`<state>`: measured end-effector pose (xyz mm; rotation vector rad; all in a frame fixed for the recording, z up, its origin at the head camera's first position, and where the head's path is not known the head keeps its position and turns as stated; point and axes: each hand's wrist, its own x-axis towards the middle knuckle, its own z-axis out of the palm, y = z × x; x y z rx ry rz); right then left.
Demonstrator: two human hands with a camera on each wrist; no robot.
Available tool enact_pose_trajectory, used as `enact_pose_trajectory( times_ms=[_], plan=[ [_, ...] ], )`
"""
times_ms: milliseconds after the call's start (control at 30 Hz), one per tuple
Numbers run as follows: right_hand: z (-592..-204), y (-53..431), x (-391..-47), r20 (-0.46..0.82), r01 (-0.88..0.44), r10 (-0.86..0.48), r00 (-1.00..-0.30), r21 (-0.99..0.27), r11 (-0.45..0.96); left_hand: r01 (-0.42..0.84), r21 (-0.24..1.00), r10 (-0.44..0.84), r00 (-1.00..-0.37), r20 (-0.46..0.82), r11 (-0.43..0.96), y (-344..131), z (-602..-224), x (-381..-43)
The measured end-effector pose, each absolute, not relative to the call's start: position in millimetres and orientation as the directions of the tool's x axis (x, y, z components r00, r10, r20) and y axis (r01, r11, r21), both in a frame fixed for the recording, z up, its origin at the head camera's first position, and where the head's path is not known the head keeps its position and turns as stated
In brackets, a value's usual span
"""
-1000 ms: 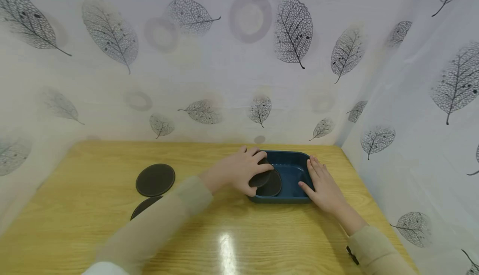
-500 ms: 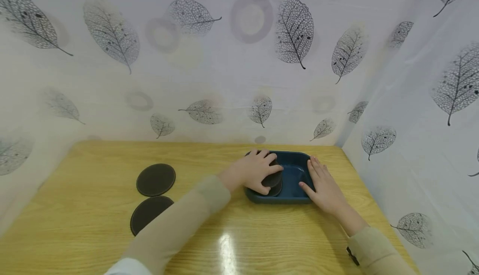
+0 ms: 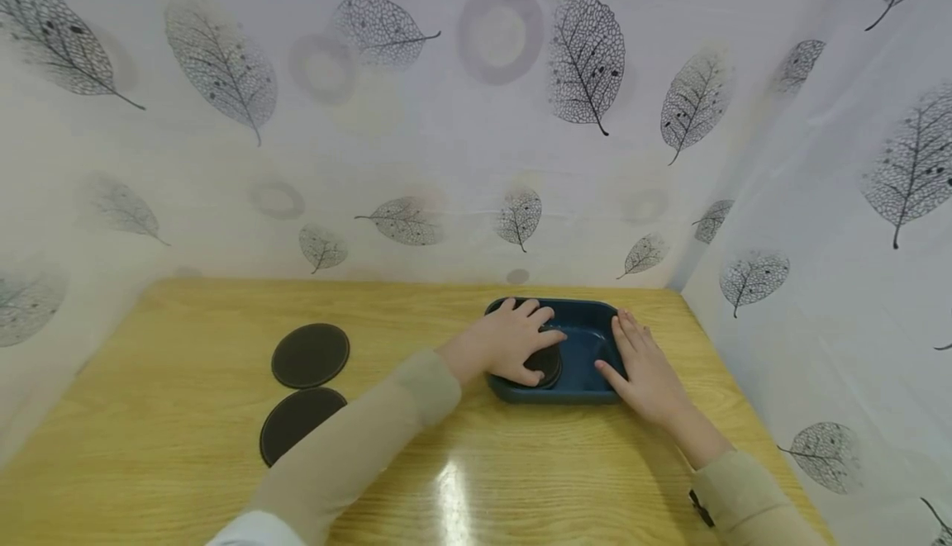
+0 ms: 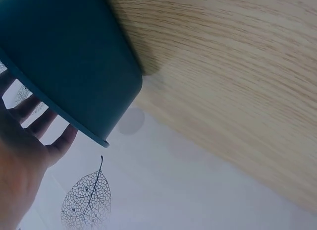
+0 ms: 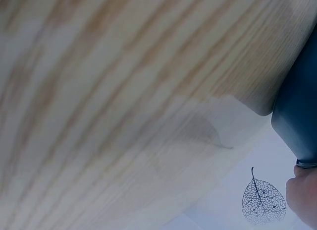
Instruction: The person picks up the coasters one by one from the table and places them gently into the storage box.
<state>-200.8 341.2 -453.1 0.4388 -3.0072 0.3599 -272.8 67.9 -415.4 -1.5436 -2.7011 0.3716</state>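
Observation:
A dark round coaster with a stitched edge lies in the left part of a deep blue tray, on top of at least one more coaster. My left hand spans it from above, thumb at the near side and fingers at the far side; the palm hides much of it. In the left wrist view the fingers reach over the wall of the tray. My right hand lies with straight fingers along the tray's right rim, its thumb inside. Only a fingertip shows beside the tray in the right wrist view.
Two more dark coasters lie on the wooden table at the left: a far coaster and a near coaster partly covered by my left sleeve. A leaf-patterned sheet rises behind and to the right of the table.
My left hand has moved right and down with the coaster, which tilted above the stack before and now lies flat on it. The right hand stays on the rim.

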Motion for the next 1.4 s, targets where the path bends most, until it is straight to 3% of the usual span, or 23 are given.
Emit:
enact_pose_trajectory(
  times_ms=[500, 733, 1400],
  plan=[
    [-451, 341, -200, 0.127, -0.302, -0.28, -0.952, -0.215, 0.929, 0.84, -0.188, 0.844, -0.53, -0.081, 0.509, 37, -409, -270],
    [-450, 340, -201, 0.144, -0.308, -0.282, -0.949, -0.216, 0.926, 0.836, -0.079, 0.837, -0.546, -0.035, 0.542, 5, -402, -270],
    [-453, 342, -200, 0.114, -0.297, -0.278, -0.954, -0.213, 0.931, 0.718, -0.002, 0.718, -0.696, 0.012, 0.696, -86, -383, -260]
  ],
)
